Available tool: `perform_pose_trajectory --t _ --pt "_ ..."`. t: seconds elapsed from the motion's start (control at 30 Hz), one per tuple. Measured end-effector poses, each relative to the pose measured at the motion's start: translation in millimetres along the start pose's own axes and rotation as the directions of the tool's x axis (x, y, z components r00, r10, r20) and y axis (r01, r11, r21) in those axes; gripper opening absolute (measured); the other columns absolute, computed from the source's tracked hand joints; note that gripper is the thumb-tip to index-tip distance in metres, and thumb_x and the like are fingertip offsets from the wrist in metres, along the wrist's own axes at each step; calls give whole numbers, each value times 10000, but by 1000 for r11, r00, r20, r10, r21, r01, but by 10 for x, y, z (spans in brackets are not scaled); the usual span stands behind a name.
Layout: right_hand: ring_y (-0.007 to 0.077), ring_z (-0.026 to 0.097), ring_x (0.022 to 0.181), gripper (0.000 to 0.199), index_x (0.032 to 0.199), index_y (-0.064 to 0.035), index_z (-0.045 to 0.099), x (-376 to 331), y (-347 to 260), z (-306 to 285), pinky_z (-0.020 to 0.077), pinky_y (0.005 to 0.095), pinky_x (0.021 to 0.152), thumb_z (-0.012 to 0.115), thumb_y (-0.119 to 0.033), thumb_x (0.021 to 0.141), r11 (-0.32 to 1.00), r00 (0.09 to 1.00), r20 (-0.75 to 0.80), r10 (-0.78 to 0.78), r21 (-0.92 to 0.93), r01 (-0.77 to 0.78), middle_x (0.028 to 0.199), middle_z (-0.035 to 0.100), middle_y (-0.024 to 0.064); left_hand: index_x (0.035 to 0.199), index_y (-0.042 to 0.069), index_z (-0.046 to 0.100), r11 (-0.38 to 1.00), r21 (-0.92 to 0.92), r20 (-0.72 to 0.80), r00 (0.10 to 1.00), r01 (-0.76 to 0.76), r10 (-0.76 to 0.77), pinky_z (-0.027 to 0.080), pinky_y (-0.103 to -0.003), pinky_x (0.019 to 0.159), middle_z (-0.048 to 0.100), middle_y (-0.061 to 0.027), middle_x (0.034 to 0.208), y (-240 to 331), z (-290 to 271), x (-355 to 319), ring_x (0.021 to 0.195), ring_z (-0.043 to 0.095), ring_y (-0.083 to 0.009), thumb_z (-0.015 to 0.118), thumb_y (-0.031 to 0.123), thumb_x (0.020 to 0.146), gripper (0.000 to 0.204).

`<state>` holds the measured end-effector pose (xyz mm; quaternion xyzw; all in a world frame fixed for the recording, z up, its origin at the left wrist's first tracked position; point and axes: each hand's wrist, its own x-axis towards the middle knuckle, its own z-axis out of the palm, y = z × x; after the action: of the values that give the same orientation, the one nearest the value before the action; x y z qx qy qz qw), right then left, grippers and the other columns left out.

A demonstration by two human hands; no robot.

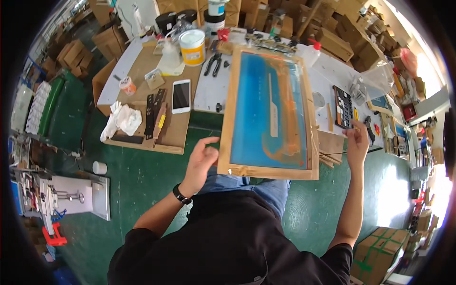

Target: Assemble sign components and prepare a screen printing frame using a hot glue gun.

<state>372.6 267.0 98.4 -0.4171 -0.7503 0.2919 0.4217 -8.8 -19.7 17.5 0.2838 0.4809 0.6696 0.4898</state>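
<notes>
wooden screen frame, held by one edge over the lap

the left hand point(202, 159) has the wood-framed printing screen point(269, 114) by its left rail near the bottom corner, fingers curled round the wood, thumb up along the side. the frame sits tilted in front of the person, its near end over the knees and its far end reaching over the edge of the white table point(209, 92). the mesh is blue with orange smears running down the right side and curling across the bottom.

the right hand point(357, 138) isn't on the frame. it's out by the right rail with the fingers bunched as if pinching something small, and i can't tell what, if anything, is in there. just past it lies a dark keypad-looking gadget point(343, 106).

handling-wise, my guess is the frame is light but awkward: long, stiff rails, and a taut mesh in the middle that wouldn't like a poke. i'd grip only the wood, ideally on two opposite rails, since one hand at a corner lets it twist. the orange stuff looks like it could be wet, so keep fingers off that side.

other bits around: a white bucket with a yellow label point(192, 47), pliers point(213, 63), a white phone point(181, 96) on the cardboard sheet point(171, 128), and a crumpled white rag point(122, 119).
</notes>
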Motion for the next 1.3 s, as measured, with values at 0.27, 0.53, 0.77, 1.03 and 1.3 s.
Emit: perform_pose_trajectory --t 0.27,0.53,0.77,1.03,1.3 --pt "166 659 867 332 1252 -24 634 611 -569 982 499 259 784 570 69 940 941 951 224 -214 -213 262 1147 639 90 1430 15 460 997 7 37 996 77 -78 440 -228 775 612 -59 994 -237 -158 86 841 528 -103 568 11 989 454" --pt "167 667 884 306 1246 2 640 644 -259 956 513 268 815 562 65 957 999 987 160 -1 -39 8 1163 658 93 1440 -7 454 991 36 77 988 128 -131 429 -241 818 616 -83 998 -256 -203 121 881 528 -120 501 0 992 451" --pt "164 673 853 299 1256 25 639 228 458 533 543 258 812 552 53 971 965 972 -88 218 166 -201 1105 714 102 1434 -12 468 988 53 88 985 145 -149 446 -240 865 634 -93 1043 -306 -237 191 916 563 -124 527 16 1020 419" --pt "170 678 794 285 1237 13 648 -157 1257 457 551 276 736 561 31 966 849 881 -132 454 362 -384 1007 707 88 1355 -17 542 974 207 -66 995 93 -81 461 -233 835 657 -71 1079 -387 -136 164 916 575 -103 467 145 1088 322" --pt "286 678 851 289 1215 -44 661 108 1771 569 566 372 769 655 -141 943 863 917 -336 215 -375 -340 1170 614 142 1256 13 601 980 124 -234 965 153 -121 462 -244 873 648 -54 1105 -324 175 190 944 588 -101 466 233 1108 297"
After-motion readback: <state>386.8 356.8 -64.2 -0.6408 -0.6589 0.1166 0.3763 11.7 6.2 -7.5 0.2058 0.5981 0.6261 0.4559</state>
